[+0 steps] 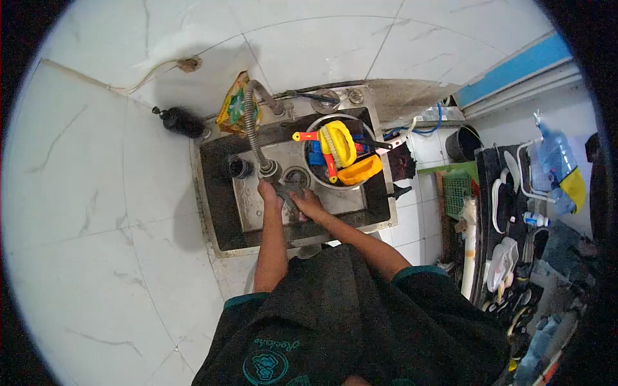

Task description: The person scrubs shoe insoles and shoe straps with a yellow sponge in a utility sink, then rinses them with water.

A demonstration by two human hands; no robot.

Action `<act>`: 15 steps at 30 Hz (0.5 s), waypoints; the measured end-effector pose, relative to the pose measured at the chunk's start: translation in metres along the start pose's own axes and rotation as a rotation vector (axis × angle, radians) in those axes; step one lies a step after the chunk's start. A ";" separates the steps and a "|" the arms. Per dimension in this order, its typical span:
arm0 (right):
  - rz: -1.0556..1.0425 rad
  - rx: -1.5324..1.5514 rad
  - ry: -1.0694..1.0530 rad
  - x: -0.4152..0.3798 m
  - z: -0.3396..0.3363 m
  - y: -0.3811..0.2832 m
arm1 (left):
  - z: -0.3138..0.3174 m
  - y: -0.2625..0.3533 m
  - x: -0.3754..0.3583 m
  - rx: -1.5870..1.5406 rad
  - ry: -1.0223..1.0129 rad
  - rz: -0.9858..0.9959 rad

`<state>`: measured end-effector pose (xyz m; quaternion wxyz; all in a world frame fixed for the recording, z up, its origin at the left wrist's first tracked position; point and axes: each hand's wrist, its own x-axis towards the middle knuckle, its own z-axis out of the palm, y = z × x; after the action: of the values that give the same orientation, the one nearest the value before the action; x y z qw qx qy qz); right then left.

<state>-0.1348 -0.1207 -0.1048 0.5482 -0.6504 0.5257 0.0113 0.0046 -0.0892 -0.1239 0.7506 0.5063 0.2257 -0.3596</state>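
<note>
Both of my hands are low in the steel sink [351, 204], beneath the spray head [269, 168] of a coiled-hose faucet [250, 122]. My left hand [270, 193] is closed at the left end of a small dark grey thing [287, 189], whose kind I cannot make out. On its right end my right hand [309, 203] is closed too, fingers partly hidden. Just behind them is the round drain [296, 177]. A black ribbed cup-like part [239, 168] stands in the sink to the left.
A round metal basin [315, 168] in the sink's right side holds yellow-and-red brushes [340, 145]. Behind the sink stand a yellow-green packet [233, 106] and a black bottle [182, 122]. At right are a green basket [456, 193] and a cluttered rack [492, 225].
</note>
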 end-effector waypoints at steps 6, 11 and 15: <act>0.228 0.615 -0.374 -0.030 -0.043 -0.072 | -0.002 0.033 -0.080 0.369 -0.263 0.101; 0.385 0.923 -0.756 -0.013 -0.026 -0.079 | -0.024 0.045 -0.100 0.730 -0.358 0.454; 0.208 0.670 -0.577 0.001 0.015 -0.062 | -0.019 0.060 -0.114 1.199 -0.324 0.846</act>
<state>-0.0831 -0.1198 -0.0678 0.8485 -0.3509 0.3886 0.0765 -0.0214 -0.0229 -0.0149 0.4440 0.8127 -0.3361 -0.1717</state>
